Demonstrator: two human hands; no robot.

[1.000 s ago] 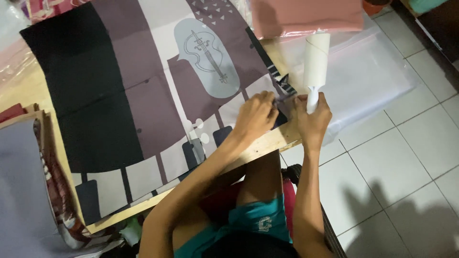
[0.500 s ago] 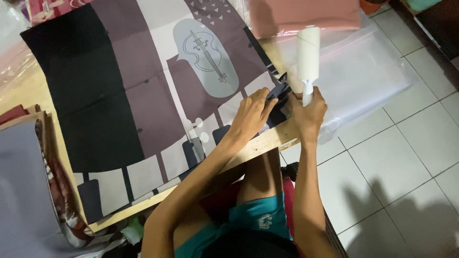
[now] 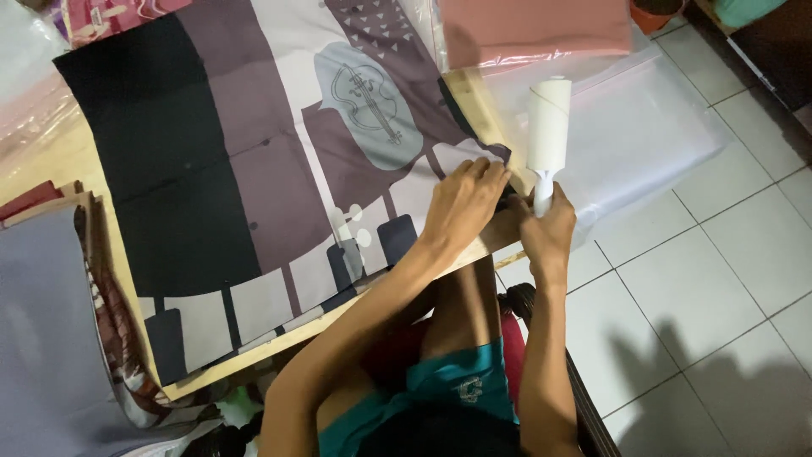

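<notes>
Wooden table (image 3: 474,93), printed fabric (image 3: 279,161), cylindrical lint roller (image 3: 548,127)

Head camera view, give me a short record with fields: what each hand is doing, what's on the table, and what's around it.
left hand: left hand pressed flat on the patterned fabric near its corner
right hand: right hand grips the handle of a white lint roller, roller head pointing up
fabric: purple, black and white, with a violin print, spread over the wooden table
beside table: clear plastic bags and a folded pink cloth
left edge: grey fabric
floor: white tiles
</notes>
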